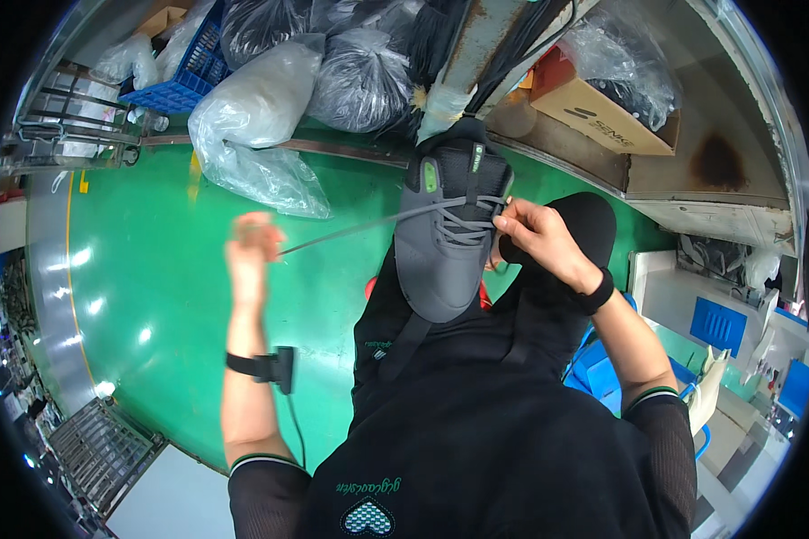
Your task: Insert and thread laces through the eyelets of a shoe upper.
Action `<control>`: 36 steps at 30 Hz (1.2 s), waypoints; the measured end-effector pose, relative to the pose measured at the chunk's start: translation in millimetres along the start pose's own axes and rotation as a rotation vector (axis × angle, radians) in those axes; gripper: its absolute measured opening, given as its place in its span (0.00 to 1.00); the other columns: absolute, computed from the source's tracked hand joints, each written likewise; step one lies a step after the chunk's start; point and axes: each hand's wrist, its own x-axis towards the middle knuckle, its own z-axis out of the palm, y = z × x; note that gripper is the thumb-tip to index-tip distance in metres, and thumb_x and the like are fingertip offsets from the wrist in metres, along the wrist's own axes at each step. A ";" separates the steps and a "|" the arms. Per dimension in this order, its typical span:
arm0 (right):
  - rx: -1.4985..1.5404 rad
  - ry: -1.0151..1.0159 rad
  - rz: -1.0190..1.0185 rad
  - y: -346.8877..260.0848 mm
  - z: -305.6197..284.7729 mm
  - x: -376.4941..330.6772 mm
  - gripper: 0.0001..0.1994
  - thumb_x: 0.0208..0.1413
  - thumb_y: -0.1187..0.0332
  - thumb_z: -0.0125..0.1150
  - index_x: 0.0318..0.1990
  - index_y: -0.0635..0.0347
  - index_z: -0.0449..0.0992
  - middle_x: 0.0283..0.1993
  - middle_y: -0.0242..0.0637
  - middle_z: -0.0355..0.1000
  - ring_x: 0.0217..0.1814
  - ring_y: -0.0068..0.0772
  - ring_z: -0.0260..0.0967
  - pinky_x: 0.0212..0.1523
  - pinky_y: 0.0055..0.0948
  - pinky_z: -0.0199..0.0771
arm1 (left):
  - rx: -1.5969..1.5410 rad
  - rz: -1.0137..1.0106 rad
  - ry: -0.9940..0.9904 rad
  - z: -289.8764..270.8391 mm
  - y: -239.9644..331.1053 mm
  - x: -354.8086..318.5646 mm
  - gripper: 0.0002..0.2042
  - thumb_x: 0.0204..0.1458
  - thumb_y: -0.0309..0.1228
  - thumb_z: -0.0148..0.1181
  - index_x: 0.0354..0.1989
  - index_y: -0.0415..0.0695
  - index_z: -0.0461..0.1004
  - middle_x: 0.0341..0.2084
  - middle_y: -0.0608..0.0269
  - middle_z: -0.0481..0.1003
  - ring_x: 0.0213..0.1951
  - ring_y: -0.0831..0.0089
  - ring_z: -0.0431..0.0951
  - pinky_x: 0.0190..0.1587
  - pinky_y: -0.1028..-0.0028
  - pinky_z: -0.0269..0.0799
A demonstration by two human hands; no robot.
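A dark grey lace-up shoe [438,277] sits in front of my body with its toe toward me, above my lap. Grey laces criss-cross its tongue, and a small green tab shows on its left side. One end of the shoelace [360,229] runs taut out to the left, into the closed fingers of my left hand [256,242], which are slightly blurred. At the shoe's right eyelet edge, my right hand [544,235] pinches the shoelace between thumb and fingers. What supports the shoe from beneath is hidden.
Beyond the shoe stands a rusty metal post [481,54] with dark strands hanging by it. Plastic bags [252,99] and a blue crate [184,76] lie at the far left. A cardboard box [602,117] rests on a shelf at far right. The floor [171,296] is green.
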 end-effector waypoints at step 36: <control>-0.256 0.485 -0.188 1.9 -4.5 4.8 0.07 0.55 0.69 0.56 0.33 0.62 0.78 0.27 0.44 0.75 0.30 0.45 0.74 0.34 0.36 0.72 | 1.287 0.912 -0.540 177.5 119.4 25.3 0.10 0.48 0.37 0.61 0.22 0.44 0.76 0.20 0.62 0.74 0.33 0.65 0.74 0.43 0.63 0.63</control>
